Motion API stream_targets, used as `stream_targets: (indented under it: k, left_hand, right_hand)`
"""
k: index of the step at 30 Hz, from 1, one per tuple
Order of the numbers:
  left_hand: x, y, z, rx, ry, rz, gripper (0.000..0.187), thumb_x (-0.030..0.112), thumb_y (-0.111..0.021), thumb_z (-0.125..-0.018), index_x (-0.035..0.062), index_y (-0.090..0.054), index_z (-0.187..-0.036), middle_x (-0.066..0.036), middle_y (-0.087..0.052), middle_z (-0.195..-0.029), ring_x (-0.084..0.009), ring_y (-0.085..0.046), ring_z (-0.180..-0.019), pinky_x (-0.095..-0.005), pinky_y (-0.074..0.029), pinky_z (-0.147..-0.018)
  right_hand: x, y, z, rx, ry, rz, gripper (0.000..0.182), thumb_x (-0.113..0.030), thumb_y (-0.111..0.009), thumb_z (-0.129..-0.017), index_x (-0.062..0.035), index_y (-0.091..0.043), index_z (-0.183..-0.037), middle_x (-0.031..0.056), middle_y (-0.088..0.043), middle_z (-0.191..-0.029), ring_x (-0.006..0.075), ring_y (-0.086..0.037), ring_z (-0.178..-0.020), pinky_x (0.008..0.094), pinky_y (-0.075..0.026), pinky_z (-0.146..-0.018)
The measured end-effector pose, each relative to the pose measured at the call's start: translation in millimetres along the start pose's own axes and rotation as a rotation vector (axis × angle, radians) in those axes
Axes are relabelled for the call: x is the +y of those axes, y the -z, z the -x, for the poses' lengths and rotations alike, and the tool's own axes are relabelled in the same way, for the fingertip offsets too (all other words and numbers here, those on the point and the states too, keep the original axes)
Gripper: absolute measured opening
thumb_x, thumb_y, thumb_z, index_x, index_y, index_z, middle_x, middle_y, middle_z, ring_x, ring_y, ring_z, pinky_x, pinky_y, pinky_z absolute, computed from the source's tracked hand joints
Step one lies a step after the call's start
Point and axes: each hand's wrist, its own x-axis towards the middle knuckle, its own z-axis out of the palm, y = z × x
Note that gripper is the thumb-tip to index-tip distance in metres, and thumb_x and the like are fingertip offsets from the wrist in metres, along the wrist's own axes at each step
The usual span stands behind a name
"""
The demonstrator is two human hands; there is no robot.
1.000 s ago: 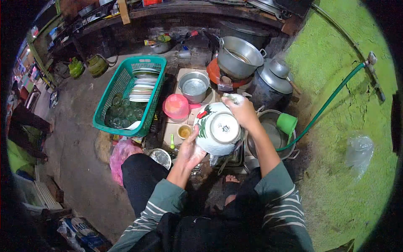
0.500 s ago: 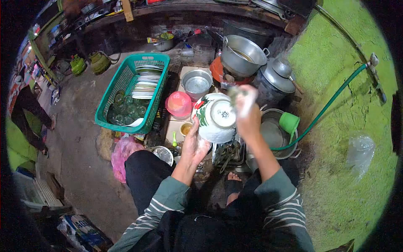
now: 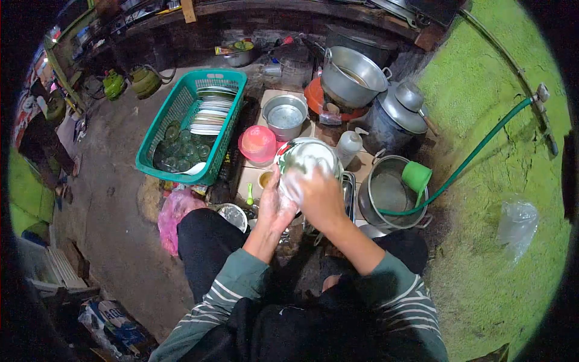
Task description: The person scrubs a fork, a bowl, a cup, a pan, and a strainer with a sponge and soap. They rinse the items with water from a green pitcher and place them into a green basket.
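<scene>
A white bowl (image 3: 314, 151) with a red and green pattern is tilted before me, its foamy underside facing up. My left hand (image 3: 277, 206) is closed on its near left edge. My right hand (image 3: 321, 198) presses a foamy, whitish sponge (image 3: 298, 175) on the bowl's underside; motion blurs the sponge and the fingers. Just beyond the bowl are a pink container (image 3: 259, 143), a round metal pan (image 3: 284, 117) and a whitish pump bottle (image 3: 349, 146). A small green spoon (image 3: 249, 194) lies left of my left hand.
At left stands a green basket (image 3: 145, 145) of plates and glasses. A large pot (image 3: 389, 187) with a green dipper (image 3: 416, 176) and hose (image 3: 482, 145) is at right. Behind are a big metal pot (image 3: 347, 84) and a lidded pot (image 3: 401, 117). A green wall (image 3: 482, 271) borders the right.
My right hand has come left and down from beside the bowl onto its underside, with the sponge. More foam covers the base, and the pump bottle has come into view.
</scene>
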Motion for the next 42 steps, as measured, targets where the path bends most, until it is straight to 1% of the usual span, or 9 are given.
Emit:
stream_targets:
  k: [5, 9, 12, 19, 21, 25, 29, 35, 42]
  left_hand:
    - [22, -28, 6, -0.095, -0.029, -0.001, 0.045, 0.036, -0.046, -0.094, 0.0039, -0.047, -0.126, -0.012, -0.054, -0.125, -0.0258, -0.052, -0.114, -0.0425, -0.039, -0.100]
    - [33, -39, 9, -0.095, -0.039, 0.024, 0.044, 0.033, -0.042, -0.096, 0.0046, -0.043, -0.130, -0.012, -0.050, -0.130, -0.0271, -0.048, -0.118, -0.0433, -0.036, -0.102]
    - [26, -32, 8, -0.140, -0.075, -0.048, 0.043, 0.031, -0.045, -0.095, 0.0062, -0.044, -0.130, -0.010, -0.052, -0.128, -0.0238, -0.049, -0.119, -0.0427, -0.035, -0.104]
    - [7, -17, 20, -0.126, 0.139, -0.172, 0.043, 0.023, -0.056, -0.089, 0.0044, -0.047, -0.127, -0.011, -0.054, -0.124, -0.0243, -0.052, -0.114, -0.0431, -0.039, -0.100]
    - [-1, -9, 18, -0.095, 0.164, -0.192, 0.043, 0.024, -0.056, -0.090, 0.0045, -0.046, -0.127, -0.010, -0.055, -0.123, -0.0237, -0.053, -0.112, -0.0425, -0.040, -0.099]
    - [-7, -26, 21, -0.061, 0.064, -0.160, 0.041, 0.028, -0.054, -0.090, 0.0042, -0.049, -0.124, -0.011, -0.056, -0.121, -0.0242, -0.056, -0.109, -0.0419, -0.043, -0.096]
    - [-8, -18, 7, 0.058, 0.094, -0.082, 0.043, 0.036, -0.045, -0.094, 0.0040, -0.049, -0.122, -0.014, -0.058, -0.117, -0.0270, -0.059, -0.102, -0.0424, -0.048, -0.090]
    - [-17, 30, 0, 0.276, 0.232, -0.207, 0.055, 0.048, -0.031, -0.094, 0.0033, -0.050, -0.119, -0.016, -0.060, -0.109, -0.0307, -0.060, -0.099, -0.0475, -0.047, -0.089]
    - [10, 6, 15, 0.288, 0.363, -0.333, 0.059, 0.046, -0.057, -0.080, 0.0021, -0.048, -0.119, -0.017, -0.060, -0.107, -0.0321, -0.059, -0.098, -0.0516, -0.046, -0.088]
  right_hand:
    - [8, -7, 18, 0.148, 0.428, 0.018, 0.025, -0.023, -0.068, -0.074, -0.0223, -0.066, -0.098, 0.0106, -0.059, -0.088, 0.0299, -0.054, -0.088, 0.0498, -0.040, -0.082]
    - [40, 2, 14, 0.411, 0.254, -0.062, 0.030, -0.021, -0.074, -0.070, -0.0233, -0.066, -0.098, 0.0086, -0.052, -0.107, 0.0284, -0.050, -0.089, 0.0447, -0.038, -0.083]
    - [37, 41, -18, 0.581, 0.074, -0.431, 0.017, -0.018, -0.069, -0.076, -0.0123, -0.066, -0.092, 0.0102, -0.058, -0.099, 0.0310, -0.053, -0.098, 0.0436, -0.043, -0.083]
    - [90, 39, -31, 0.118, -0.281, -0.509, 0.020, -0.020, -0.060, -0.086, -0.0008, -0.065, -0.086, 0.0106, -0.065, -0.083, 0.0228, -0.061, -0.080, 0.0308, -0.046, -0.076]
    - [110, 32, -28, -0.202, -0.738, -0.610, 0.031, -0.031, -0.058, -0.088, -0.0013, -0.063, -0.096, 0.0081, -0.065, -0.090, 0.0193, -0.061, -0.083, 0.0308, -0.047, -0.076]
    - [96, 46, -18, -0.474, -0.762, -1.445, 0.054, -0.035, -0.057, -0.089, 0.0049, -0.046, -0.124, 0.0072, -0.061, -0.111, 0.0174, -0.062, -0.091, 0.0305, -0.049, -0.082]
    - [59, 43, -8, -0.577, -0.616, -1.565, 0.049, -0.034, -0.060, -0.087, 0.0034, -0.053, -0.119, 0.0068, -0.063, -0.108, 0.0164, -0.062, -0.090, 0.0309, -0.049, -0.080]
    - [37, 7, 4, -0.590, -0.255, -0.546, 0.045, -0.044, -0.069, -0.072, -0.0005, -0.068, -0.084, 0.0165, -0.064, -0.066, 0.0238, -0.061, -0.053, 0.0339, -0.050, -0.058]
    - [16, -23, 38, -0.369, 0.300, -0.086, 0.021, -0.026, -0.061, -0.073, -0.0068, -0.066, -0.078, 0.0146, -0.065, -0.081, 0.0279, -0.065, -0.069, 0.0388, -0.052, -0.059]
